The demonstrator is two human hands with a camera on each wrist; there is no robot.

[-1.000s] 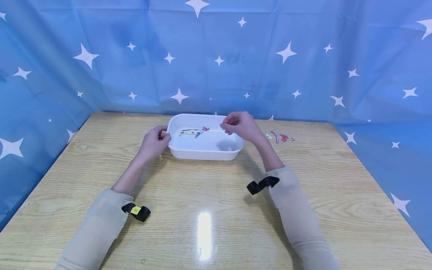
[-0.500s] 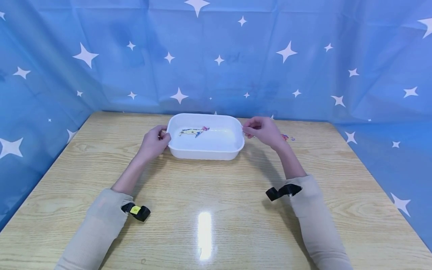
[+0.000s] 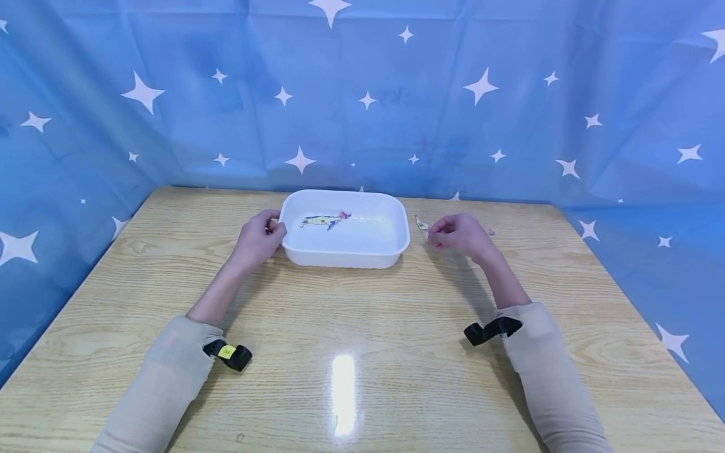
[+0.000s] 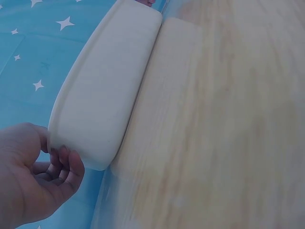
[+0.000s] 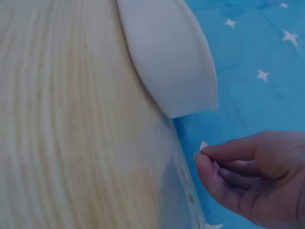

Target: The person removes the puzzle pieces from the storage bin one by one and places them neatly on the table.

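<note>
White rectangular plastic basin with rounded corners (image 3: 345, 259) sits on the pale wood-grain worktop (image 3: 283, 340), toward the back. Inside, left of centre, a thin flat pale-yellow, blue and pink figure (image 3: 323, 221); one piece or several, cannot tell.

Left hand (image 3: 256, 240): fingers curled over the basin's left rim, firm hold. Risk: any tug or downward press at that end could slide or tilt the basin, shifting the figure inside.

Right hand (image 3: 461, 236): off the basin's right end, low over the worktop. Thumb and finger brought together at the tips, pinching a small flat whitish-yellow piece (image 3: 421, 224). Only its edge seems gripped, so a slack pinch could let it twist or drop; being thin, it could also catch on the basin's rim if carried low.

Small bluish-pink scrap (image 3: 491, 232) lies just beyond the right hand; right wrist view shows blurred flecks (image 5: 190, 195) nearby. A dragging palm might scatter these, perhaps off the back edge.
</note>
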